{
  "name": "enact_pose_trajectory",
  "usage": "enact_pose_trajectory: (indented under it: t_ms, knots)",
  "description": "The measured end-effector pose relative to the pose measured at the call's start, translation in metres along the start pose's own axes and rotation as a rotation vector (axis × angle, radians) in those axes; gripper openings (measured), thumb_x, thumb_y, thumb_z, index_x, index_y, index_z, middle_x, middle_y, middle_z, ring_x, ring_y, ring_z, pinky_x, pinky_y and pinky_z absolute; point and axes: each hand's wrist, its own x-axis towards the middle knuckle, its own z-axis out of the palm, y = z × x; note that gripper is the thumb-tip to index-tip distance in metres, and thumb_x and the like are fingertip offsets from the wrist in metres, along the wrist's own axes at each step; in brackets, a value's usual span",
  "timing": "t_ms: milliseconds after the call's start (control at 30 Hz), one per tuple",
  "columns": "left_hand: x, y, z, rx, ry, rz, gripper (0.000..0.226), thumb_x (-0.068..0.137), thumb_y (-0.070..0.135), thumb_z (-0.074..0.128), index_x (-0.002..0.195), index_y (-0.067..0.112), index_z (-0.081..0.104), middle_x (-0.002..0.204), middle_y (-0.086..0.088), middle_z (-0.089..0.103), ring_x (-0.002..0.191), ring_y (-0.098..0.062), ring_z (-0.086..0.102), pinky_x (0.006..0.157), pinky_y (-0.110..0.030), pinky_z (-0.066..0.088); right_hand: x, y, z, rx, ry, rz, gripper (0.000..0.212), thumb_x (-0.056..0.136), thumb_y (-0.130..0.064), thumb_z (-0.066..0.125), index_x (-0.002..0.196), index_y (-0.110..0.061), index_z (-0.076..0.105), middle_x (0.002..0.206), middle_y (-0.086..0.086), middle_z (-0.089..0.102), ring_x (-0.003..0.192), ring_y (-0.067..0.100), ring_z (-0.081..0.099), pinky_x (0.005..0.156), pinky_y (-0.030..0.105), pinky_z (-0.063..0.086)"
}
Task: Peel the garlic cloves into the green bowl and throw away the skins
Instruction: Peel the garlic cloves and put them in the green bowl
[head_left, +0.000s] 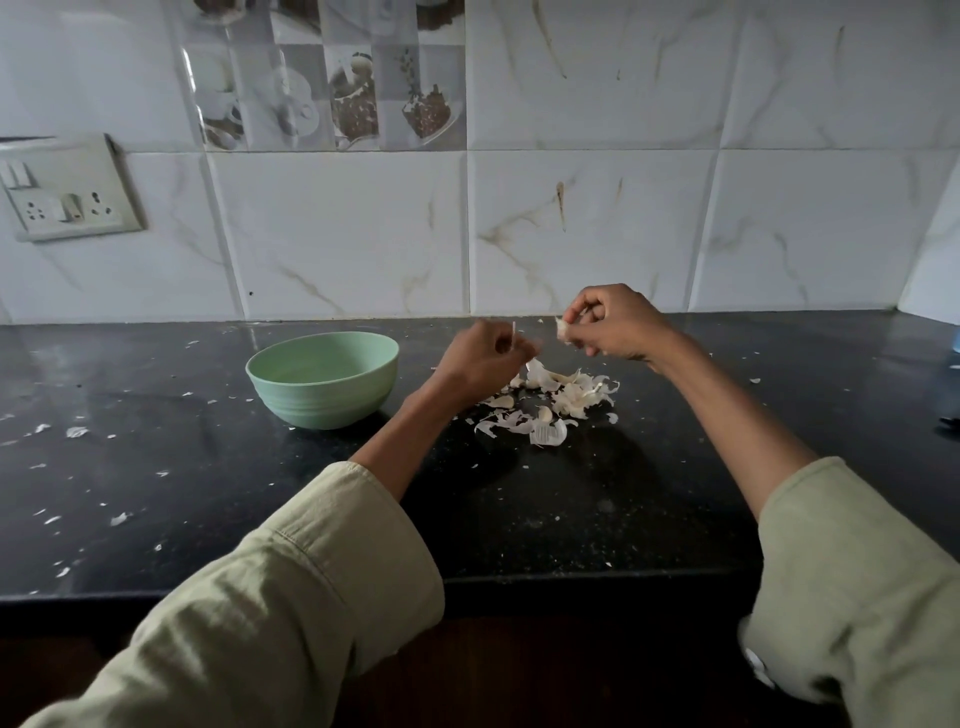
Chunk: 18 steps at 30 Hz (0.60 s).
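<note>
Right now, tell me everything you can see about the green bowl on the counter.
The green bowl is a pale mint, round, deep bowl with faint ridges ringing its lower wall; it looks like matte plastic. It stands upright on the black counter, left of the pile of garlic skins. No cloves show in the part of its inside that is visible. Neither hand touches it; the left hand hovers just to its right.

Both hands raised, fingers curled

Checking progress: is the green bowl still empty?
Seemingly empty: the green bowl stands upright, and the visible inner wall shows no cloves; its bottom is hidden.
</note>
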Motion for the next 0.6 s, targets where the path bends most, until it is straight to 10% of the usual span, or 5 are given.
enact_pose_trajectory:
  t_ms: [200,367,467,600]
  knots:
    - [-0.009,0.015,0.021,0.16,-0.328,0.099,0.1,0.073,0.085,0.067,0.157,0.04,0.037,0.165,-0.005,0.034,0.153,-0.029,0.023,0.119,-0.066,0.025,0.002,0.011,0.006,-0.241,-0.151,0.238,0.011,0.096,-0.02,0.072,0.088,-0.014,0.074,0.091,0.011,0.076,0.063,0.015,0.066,0.054,0.023,0.055]
    - [0.001,0.003,0.015,0.048,-0.304,0.061,0.069,0.082,0.047,0.085,0.14,0.03,0.052,0.129,-0.001,0.065,0.115,-0.019,0.064,0.099,-0.04,0.056,-0.006,-0.002,0.01,0.072,-0.291,0.308,0.015,0.104,-0.009,0.059,0.1,0.004,0.067,0.082,0.015,0.071,0.049,0.009,0.066,0.042,0.019,0.053]
    - [0.004,-0.003,0.008,0.126,-0.192,0.074,0.048,0.081,0.04,0.088,0.121,0.025,0.067,0.112,0.003,0.07,0.099,-0.012,0.065,0.082,-0.024,0.053,-0.003,0.0,0.012,0.106,-0.289,0.305,0.017,0.101,-0.013,0.065,0.1,0.003,0.071,0.101,0.022,0.077,0.077,0.023,0.072,0.079,0.033,0.063]
    - [0.001,-0.002,0.012,0.154,-0.098,0.115,0.024,0.084,0.035,0.087,0.1,0.019,0.078,0.095,0.001,0.075,0.087,-0.016,0.068,0.075,-0.03,0.05,0.0,0.002,0.011,0.019,-0.137,0.245,0.019,0.098,-0.022,0.07,0.096,-0.003,0.069,0.092,0.012,0.071,0.072,0.016,0.062,0.057,0.023,0.052]
